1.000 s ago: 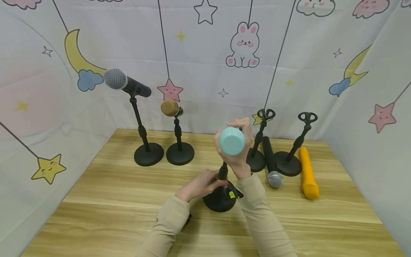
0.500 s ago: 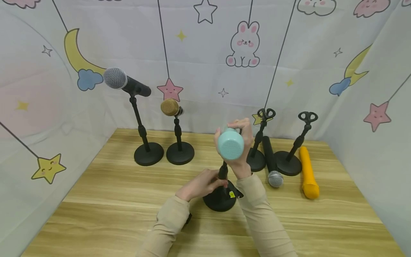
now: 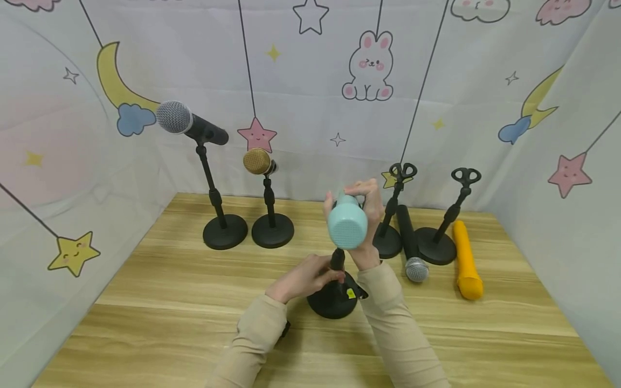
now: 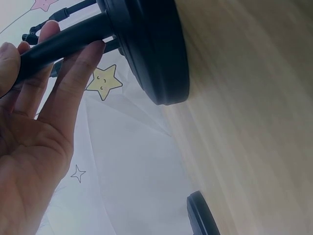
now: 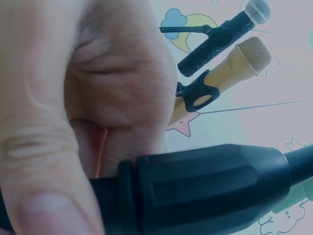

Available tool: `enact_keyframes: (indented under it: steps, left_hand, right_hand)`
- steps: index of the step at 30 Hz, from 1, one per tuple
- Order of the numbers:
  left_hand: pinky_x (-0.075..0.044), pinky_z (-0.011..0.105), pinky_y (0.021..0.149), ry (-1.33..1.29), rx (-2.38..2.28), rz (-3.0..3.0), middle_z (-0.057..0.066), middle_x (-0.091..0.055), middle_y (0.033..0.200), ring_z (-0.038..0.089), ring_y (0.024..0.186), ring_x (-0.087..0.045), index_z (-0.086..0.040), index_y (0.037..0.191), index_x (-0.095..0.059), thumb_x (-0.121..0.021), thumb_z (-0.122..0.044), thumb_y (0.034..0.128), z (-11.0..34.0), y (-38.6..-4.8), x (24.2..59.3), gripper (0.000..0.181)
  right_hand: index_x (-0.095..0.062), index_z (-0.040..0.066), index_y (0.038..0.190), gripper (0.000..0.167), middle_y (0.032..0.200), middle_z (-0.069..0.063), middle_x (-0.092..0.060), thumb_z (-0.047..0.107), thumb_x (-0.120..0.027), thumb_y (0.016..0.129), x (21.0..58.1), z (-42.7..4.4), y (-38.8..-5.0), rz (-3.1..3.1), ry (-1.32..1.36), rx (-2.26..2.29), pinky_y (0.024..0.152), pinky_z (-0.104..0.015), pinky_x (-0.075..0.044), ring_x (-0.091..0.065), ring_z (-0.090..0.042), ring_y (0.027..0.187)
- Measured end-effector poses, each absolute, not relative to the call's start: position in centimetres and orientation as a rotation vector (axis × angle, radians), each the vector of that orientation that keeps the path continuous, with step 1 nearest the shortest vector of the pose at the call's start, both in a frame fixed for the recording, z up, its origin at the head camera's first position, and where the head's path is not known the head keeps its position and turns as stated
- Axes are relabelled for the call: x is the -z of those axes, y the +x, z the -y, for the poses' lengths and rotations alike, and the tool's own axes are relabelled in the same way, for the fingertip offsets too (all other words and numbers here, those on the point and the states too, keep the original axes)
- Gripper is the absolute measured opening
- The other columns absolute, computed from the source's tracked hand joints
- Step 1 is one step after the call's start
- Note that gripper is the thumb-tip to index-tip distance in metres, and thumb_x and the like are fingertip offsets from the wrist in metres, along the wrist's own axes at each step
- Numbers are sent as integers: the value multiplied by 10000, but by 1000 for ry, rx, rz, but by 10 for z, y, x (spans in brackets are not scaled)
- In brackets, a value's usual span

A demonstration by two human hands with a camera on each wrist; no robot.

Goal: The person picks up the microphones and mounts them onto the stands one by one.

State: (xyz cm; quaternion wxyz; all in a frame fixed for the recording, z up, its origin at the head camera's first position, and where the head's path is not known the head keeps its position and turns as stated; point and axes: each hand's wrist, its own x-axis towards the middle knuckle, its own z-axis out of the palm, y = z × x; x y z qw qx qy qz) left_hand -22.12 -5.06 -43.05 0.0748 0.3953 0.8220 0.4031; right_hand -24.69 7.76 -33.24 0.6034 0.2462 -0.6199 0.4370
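Note:
My left hand [image 3: 306, 278] grips the pole [image 4: 63, 43] of a black desktop microphone stand [image 3: 332, 303], just below its collar [image 5: 212, 188] and above the round base. The base stands on the table in the head view, with a small yellow-green tag beside it. Higher up, my right hand [image 3: 370, 214] holds a teal microphone [image 3: 347, 226] at the top of that stand, fingers around its far side. The microphone's rounded end points towards me. The hand and pole hide the stand's clip. A close-up hand fills the left of the right wrist view, against the pole.
At the back left stand a black microphone [image 3: 194, 124] and a gold microphone [image 3: 257, 161], each on a stand. Two stands with bare clips [image 3: 402, 172] are at the right. A black microphone [image 3: 409, 242] and an orange microphone [image 3: 467, 264] lie on the table [image 3: 170, 323].
The teal microphone's near end has dipped lower, and more of its body shows behind it. My left hand keeps its grip on the pole; the right hand barely moves.

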Motion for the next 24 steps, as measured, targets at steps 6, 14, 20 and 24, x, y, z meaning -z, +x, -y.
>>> enact_keyframes:
  steps: [6,14,20,24]
  left_hand:
    - [-431,178,656,1194,-1209,-2461,69,-768,963,41,719,-544,-93,1034,-702,-577,-158,1030,51,-222,430,140]
    - [-430,179,655,1194,-1212,-2465,66,-771,957,65,717,-558,-91,1037,-704,-584,-166,1028,51,-221,431,142]
    - [-474,187,703,1187,-1203,-2478,54,-773,965,117,789,-645,-102,1031,-708,-582,-179,1030,51,-221,432,147]
    - [-494,192,730,1194,-1206,-2484,60,-777,974,131,840,-688,-95,1042,-706,-584,-166,1027,51,-221,433,142]
  right_hand:
    - [-521,2,858,267,771,-193,-540,7,-750,721,332,-78,-245,1439,581,-993,637,-355,-462,-549,-312,692]
    - [-518,7,853,261,762,-183,-536,30,-750,734,332,-78,-246,1449,573,-992,628,-343,-453,-539,-300,676]
    - [-502,-32,818,263,722,-171,-511,66,-742,773,336,-77,-248,1410,626,-1081,691,-225,-449,-525,-299,647]
    - [-494,-58,815,292,718,-178,-505,96,-740,783,338,-76,-248,1408,636,-1123,739,-187,-459,-528,-312,648]
